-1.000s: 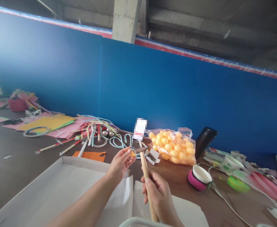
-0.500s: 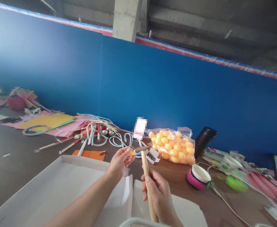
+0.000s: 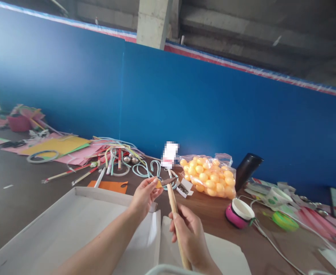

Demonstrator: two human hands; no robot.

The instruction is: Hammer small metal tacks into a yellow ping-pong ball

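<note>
My left hand (image 3: 142, 195) pinches a small round thing (image 3: 159, 183), orange-yellow below with a shiny silvery part on top; its exact kind is unclear. My right hand (image 3: 188, 232) is wrapped round the pale wooden handle of a hammer (image 3: 173, 204). The hammer's dark, narrow, pointed head lies sideways, one end against or very close to the round thing; contact is hard to tell. Just right of the hammer head is a small open white box (image 3: 184, 188) of tiny dark pieces. Behind it lies a clear bag of orange balls (image 3: 209, 177).
A large white box lid (image 3: 99, 217) lies under my left forearm. Coloured paper (image 3: 59, 147), tubes (image 3: 145, 170) and shiny metal balls (image 3: 130, 159) lie back left. A black cylinder (image 3: 249, 168), a pink-and-white cup (image 3: 239, 214) and cables are right. A blue partition (image 3: 214, 110) stands behind.
The hammer head has shifted slightly left, closer to the round thing, with my right hand moving left along with it. My left hand has stayed almost still, keeping its pinch.
</note>
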